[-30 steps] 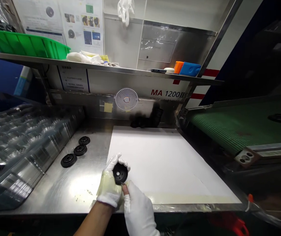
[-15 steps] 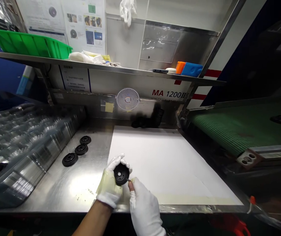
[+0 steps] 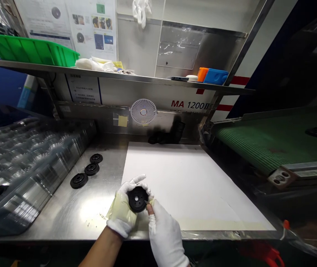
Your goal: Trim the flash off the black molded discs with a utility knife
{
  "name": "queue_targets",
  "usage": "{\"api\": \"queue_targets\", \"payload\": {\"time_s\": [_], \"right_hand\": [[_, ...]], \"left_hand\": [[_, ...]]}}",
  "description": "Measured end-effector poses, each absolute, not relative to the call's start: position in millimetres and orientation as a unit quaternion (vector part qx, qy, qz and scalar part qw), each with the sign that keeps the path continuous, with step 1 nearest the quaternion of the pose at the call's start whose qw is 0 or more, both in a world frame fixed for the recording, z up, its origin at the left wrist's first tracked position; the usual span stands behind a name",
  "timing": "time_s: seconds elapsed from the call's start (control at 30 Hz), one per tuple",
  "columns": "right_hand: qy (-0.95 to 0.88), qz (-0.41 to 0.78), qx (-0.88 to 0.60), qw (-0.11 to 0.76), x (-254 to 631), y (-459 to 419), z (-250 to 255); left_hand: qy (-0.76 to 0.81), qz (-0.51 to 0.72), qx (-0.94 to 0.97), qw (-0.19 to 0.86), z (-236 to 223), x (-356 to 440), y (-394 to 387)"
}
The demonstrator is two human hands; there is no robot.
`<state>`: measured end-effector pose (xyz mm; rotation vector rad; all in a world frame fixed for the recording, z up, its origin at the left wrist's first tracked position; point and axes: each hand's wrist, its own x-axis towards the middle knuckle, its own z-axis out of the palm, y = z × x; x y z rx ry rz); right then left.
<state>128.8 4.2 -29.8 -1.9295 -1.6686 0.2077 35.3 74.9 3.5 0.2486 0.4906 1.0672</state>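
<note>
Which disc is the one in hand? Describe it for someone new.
On the steel bench, find the white sheet and look at its near left corner. The black disc is there, gripped in the left hand, with the right hand at its edge. Unlike the three discs lying in a row on the steel, it is held up off the bench.

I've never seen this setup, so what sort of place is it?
Probably a factory workstation: a gloved left hand holds a black round part, more lie on a steel bench, and a green conveyor belt runs alongside.
</note>
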Motion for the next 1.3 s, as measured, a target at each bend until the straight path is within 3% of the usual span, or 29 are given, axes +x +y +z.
{"api": "queue_targets", "payload": {"time_s": [0.27,0.6,1.3], "right_hand": [[-0.606,0.070,-0.737,0.292,129,6,-34],[-0.654,0.060,-0.709,0.258,128,-1,-26],[-0.667,0.057,-0.692,0.272,127,-3,-28]], "left_hand": [[0.244,0.558,0.107,0.786,3,44,77],[0.252,0.542,0.107,0.795,9,41,76],[0.255,0.555,0.096,0.786,3,41,76]]}}
